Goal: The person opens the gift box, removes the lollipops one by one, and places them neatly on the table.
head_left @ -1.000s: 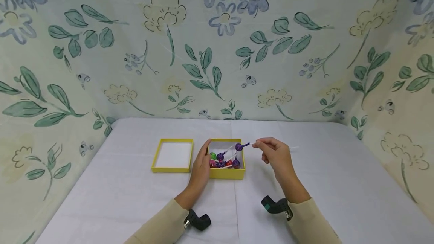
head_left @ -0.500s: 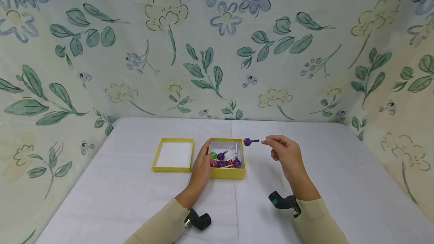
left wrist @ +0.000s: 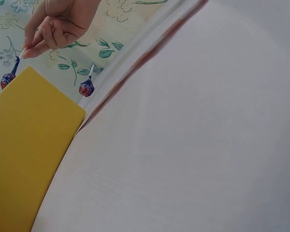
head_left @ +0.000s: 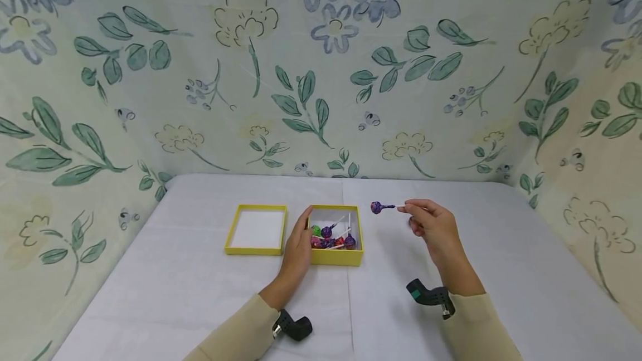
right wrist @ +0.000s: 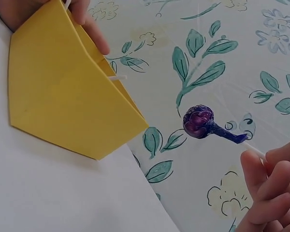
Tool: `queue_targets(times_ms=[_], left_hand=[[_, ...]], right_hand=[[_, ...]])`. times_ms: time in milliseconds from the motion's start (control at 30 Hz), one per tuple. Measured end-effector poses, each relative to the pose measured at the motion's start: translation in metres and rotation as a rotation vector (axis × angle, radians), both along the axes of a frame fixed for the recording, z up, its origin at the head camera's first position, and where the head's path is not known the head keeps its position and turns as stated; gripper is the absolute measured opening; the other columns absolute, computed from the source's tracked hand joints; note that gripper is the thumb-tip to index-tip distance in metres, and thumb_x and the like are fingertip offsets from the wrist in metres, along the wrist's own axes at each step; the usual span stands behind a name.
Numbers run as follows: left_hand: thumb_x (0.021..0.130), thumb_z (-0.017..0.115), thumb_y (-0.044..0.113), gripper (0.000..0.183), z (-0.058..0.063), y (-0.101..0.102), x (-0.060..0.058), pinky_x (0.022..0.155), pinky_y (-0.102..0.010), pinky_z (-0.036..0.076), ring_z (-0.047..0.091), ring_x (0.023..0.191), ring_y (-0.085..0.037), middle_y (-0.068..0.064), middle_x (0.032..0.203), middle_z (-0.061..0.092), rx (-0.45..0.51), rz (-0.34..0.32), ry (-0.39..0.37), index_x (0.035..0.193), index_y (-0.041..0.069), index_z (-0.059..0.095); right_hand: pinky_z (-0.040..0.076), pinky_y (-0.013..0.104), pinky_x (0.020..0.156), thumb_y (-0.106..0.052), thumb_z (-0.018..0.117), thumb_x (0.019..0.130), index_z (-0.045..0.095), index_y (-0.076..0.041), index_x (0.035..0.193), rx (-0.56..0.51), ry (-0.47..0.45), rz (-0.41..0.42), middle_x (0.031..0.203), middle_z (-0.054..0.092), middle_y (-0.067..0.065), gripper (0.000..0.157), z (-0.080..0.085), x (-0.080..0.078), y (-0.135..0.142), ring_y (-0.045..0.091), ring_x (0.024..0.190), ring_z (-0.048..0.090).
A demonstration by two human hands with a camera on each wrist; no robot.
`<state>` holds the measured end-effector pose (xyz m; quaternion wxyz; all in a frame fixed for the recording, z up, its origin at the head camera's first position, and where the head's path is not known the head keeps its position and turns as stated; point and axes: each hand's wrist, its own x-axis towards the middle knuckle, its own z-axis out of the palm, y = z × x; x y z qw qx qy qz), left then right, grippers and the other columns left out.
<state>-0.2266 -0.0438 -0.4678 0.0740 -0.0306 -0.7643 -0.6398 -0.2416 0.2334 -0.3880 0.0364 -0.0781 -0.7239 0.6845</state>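
My right hand (head_left: 435, 232) pinches the white stick of a purple-wrapped lollipop (head_left: 376, 207) between thumb and fingers, in the air to the right of the yellow box. My left hand (head_left: 298, 248) holds the left side of this open box (head_left: 335, 258). Inside lie several lollipops (head_left: 327, 232) in purple, red, pink and green wrappers. The right wrist view shows the held lollipop (right wrist: 199, 122) from close by, apart from the box. A second purple and red lollipop (left wrist: 86, 88) lies on the table, mostly hidden behind my right hand in the head view.
Left of the box lies a shallow yellow-rimmed lid (head_left: 256, 230) with a white inside. A white cloth (head_left: 165, 294) covers the table. Floral fabric (head_left: 321, 99) rises behind it and at both sides. Each wrist carries a black camera mount (head_left: 430, 296).
My right hand has moved rightward, carrying the lollipop from above the box's right edge out over the table. The left hand and the box have stayed in place.
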Motion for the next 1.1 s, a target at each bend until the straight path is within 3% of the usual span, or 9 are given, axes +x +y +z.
queue_targets(times_ms=[167, 567, 1100], left_hand=[[0.101, 0.033, 0.02, 0.05, 0.0, -0.001, 0.001, 0.117, -0.039, 0.019, 0.023, 0.143, -0.012, 0.007, 0.156, 0.028, 0.005, 0.003, -0.008, 0.149, 0.036, 0.033], [0.101, 0.033, 0.019, 0.05, 0.0, 0.0, 0.0, 0.117, -0.04, 0.019, 0.022, 0.143, -0.013, 0.008, 0.156, 0.028, 0.012, -0.002, -0.011, 0.15, 0.033, 0.033], [0.102, 0.033, 0.019, 0.05, -0.002, -0.002, 0.0, 0.117, -0.041, 0.019, 0.023, 0.143, -0.013, 0.008, 0.156, 0.028, 0.007, -0.009, 0.003, 0.148, 0.039, 0.032]], right_hand=[[0.048, 0.016, 0.055, -0.032, 0.07, 0.088, 0.065, -0.006, 0.111, -0.049, 0.0, 0.002, 0.095, 0.072, -0.003, 0.035, 0.001, -0.001, 0.007, 0.011, 0.063, 0.051], [0.048, 0.016, 0.057, -0.034, 0.069, 0.088, 0.064, -0.009, 0.115, -0.088, -0.032, -0.028, 0.098, 0.071, -0.005, 0.037, 0.001, -0.001, 0.023, 0.011, 0.063, 0.05], [0.05, 0.016, 0.06, -0.037, 0.069, 0.087, 0.063, -0.013, 0.118, -0.15, -0.113, -0.076, 0.098, 0.07, -0.006, 0.04, -0.014, -0.008, 0.039, 0.01, 0.067, 0.052]])
